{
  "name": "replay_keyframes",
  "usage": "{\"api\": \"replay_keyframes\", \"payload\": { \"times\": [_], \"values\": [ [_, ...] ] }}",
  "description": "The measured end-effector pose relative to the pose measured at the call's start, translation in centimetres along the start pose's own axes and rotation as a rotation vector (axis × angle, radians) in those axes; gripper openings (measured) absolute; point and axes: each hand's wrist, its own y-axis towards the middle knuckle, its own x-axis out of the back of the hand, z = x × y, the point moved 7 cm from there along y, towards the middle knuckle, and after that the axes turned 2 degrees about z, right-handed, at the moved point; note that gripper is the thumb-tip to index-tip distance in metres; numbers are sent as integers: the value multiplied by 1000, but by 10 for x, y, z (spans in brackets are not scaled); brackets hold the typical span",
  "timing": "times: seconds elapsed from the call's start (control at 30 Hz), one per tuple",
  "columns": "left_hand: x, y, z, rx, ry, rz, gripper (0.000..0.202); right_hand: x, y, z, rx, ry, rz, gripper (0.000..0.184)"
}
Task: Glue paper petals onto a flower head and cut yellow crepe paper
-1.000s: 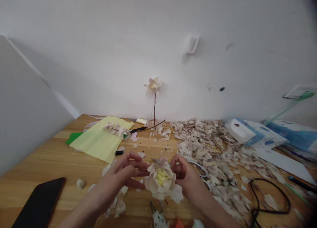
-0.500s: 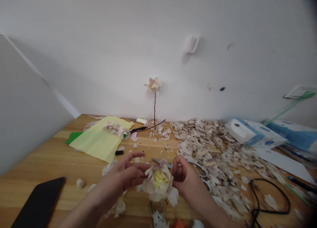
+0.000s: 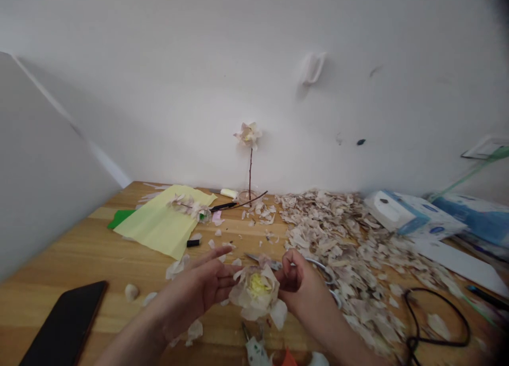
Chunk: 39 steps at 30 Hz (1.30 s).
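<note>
A paper flower [image 3: 257,294] with cream petals and a yellow centre is held between both hands above the wooden table [image 3: 79,260]. My left hand [image 3: 202,286] touches its left side, the index finger stretched forward and the other fingers curled against the petals. My right hand [image 3: 298,281] is curled shut on the flower's right side. Scissors [image 3: 278,263] lie on the table just behind the flower.
A black phone [image 3: 63,323] lies at the front left. Yellow paper [image 3: 159,225] and green paper [image 3: 119,217] lie at the back left. A finished flower on a stem [image 3: 248,138] stands by the wall. Paper scraps [image 3: 350,249], tissue boxes [image 3: 409,215] and a black cable [image 3: 437,313] fill the right side.
The flower and both hands have shifted slightly lower and forward, and the flower has tilted. My left fingers have closed in on the petals. The camera moved a little.
</note>
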Motion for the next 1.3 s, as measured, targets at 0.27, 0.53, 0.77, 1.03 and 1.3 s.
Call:
{"api": "replay_keyframes", "payload": {
  "times": [0.27,0.53,0.77,1.03,1.3],
  "values": [
    [-8,-3,-2,59,-78,52,60,-2,3,-4,-14,117,37,51],
    [-2,-1,0,-3,-72,-19,66,1,5,-5,-10,86,18,52],
    [-6,-3,-2,15,-107,-1,65,0,4,0,-15,160,-41,56],
    [-12,-2,0,27,-238,103,44,5,5,-1,-17,202,-110,56],
    [-6,6,-2,5,-284,80,23,8,12,0,62,208,-167,50]
  ]
}}
